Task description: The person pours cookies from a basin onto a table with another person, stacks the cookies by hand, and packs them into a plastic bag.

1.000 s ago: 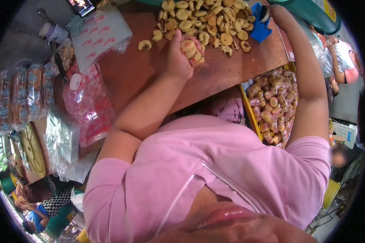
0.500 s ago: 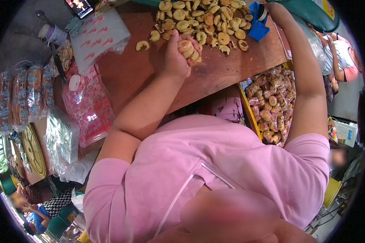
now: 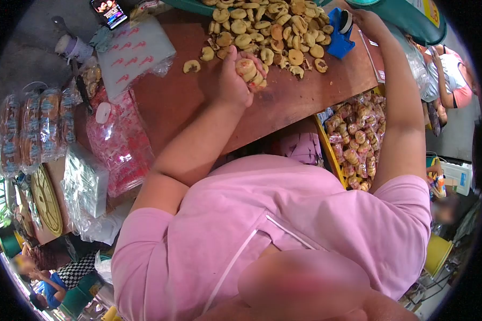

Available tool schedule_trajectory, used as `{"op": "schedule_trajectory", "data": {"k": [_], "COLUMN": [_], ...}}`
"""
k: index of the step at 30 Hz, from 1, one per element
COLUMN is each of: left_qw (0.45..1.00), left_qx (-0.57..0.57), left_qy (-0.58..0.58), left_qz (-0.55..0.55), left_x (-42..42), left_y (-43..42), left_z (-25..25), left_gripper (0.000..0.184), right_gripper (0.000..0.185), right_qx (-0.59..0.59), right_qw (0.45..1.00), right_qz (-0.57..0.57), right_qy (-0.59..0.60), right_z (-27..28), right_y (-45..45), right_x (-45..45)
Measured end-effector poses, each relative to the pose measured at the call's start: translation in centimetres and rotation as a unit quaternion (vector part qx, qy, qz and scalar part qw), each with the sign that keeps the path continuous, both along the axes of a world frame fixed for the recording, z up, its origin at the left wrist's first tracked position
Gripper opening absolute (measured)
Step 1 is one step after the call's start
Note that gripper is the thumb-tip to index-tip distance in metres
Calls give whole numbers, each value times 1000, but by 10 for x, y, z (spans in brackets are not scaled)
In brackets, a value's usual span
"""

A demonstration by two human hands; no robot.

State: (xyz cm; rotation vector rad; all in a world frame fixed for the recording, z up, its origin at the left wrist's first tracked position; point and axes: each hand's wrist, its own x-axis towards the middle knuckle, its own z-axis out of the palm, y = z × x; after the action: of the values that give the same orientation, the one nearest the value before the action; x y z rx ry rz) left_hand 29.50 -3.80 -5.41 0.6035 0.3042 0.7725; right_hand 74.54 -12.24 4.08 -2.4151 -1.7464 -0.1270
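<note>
Where the left hand (image 3: 234, 80) curls, we find the stack of pastries (image 3: 249, 73) against its palm, seemingly in red-printed clear film. The thumb stands up on one side and the other fingers wrap the far side, gripping it; its long axis slants from the upper left, by the fingertips, down to the right, towards us. Farther right and a little farther from our body, well apart from the stack, sits the blue tape dispenser (image 3: 338, 44). The right hand (image 3: 367, 23) is the nearer one there, its fingers bent at the tape roll (image 3: 346, 21) (whether they pinch any tape, we cannot tell).

Across the surface, from the left, we have bagged buns (image 3: 37, 125), a clear plastic bundle (image 3: 85, 179), red-printed plastic (image 3: 124, 152) with a small white object (image 3: 103, 113) on it, pale printed sheets (image 3: 131, 56) and a lit phone (image 3: 111, 13) beyond. The reddish-brown tabletop (image 3: 171, 104) stretches on to a loose heap of pastries (image 3: 242, 41), just past the left hand; one lone pastry (image 3: 191, 66) lies to the heap's left. Below the table's right edge, a yellow crate (image 3: 326, 145) holds many wrapped packs (image 3: 359, 138).

Around the room, we see a person in blue (image 3: 53, 287) at the lower left and, at the far right, a person in a white and coral top (image 3: 451, 75).
</note>
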Motion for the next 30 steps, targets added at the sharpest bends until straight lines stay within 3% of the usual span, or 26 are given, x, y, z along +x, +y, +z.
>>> {"op": "schedule_trajectory", "data": {"k": [7, 16, 25, 30], "left_qw": [1000, 1000, 1000, 1000], "left_qx": [-27, 1, -20, -6], "left_qy": [1, -6, -14, -15], "left_qz": [-1, -1, -3, 1], "left_x": [-1, 0, 0, 0], "left_y": [-2, -1, -2, -2], "left_z": [5, 1, 1, 2], "left_gripper": [57, 57, 56, 56], "right_gripper": [36, 30, 30, 29], "right_qx": [97, 88, 134, 125], "right_qw": [982, 995, 989, 988], "right_qz": [-16, -51, -66, -57], "right_qy": [160, -5, -6, -63], "right_z": [-23, -7, -14, -15], "right_y": [-6, -8, -10, -7], "right_x": [0, -26, -43, -48]}}
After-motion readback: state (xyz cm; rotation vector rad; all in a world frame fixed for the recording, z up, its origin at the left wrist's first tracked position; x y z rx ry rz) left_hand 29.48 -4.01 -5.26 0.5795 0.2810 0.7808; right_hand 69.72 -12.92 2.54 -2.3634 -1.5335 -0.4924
